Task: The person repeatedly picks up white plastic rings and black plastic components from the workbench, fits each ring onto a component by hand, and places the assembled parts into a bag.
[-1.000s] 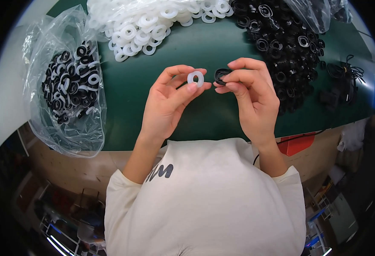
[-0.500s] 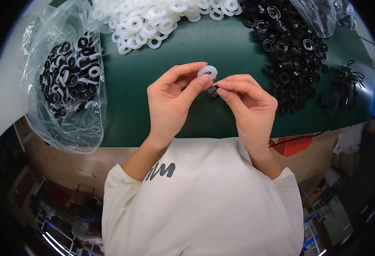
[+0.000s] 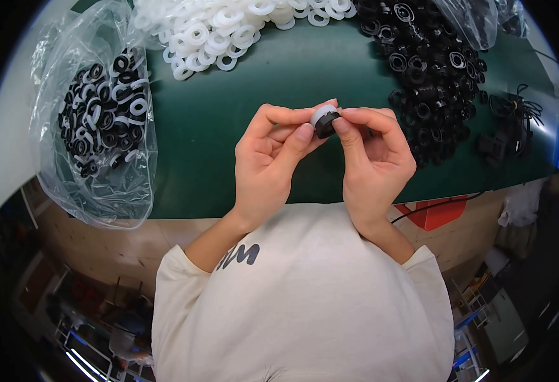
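Note:
Between my two hands, above the green table, a translucent white ring and a black ring-shaped part are pressed together. My left hand is closed, its thumb and index finger pinching the white ring from the left. From the right, my right hand pinches the black part, also between thumb and index finger. The white ring lies against the far side of the black part. Fingertips hide portions of both pieces, so I cannot tell how deeply they fit.
A heap of white rings lies at the far middle, and a pile of black parts at the right. On the left, a clear plastic bag holds joined black-and-white pieces. A coiled black cable sits farther right.
My hands have come together. The white ring and the black part were apart and now touch. The white ring has tilted and moved slightly right.

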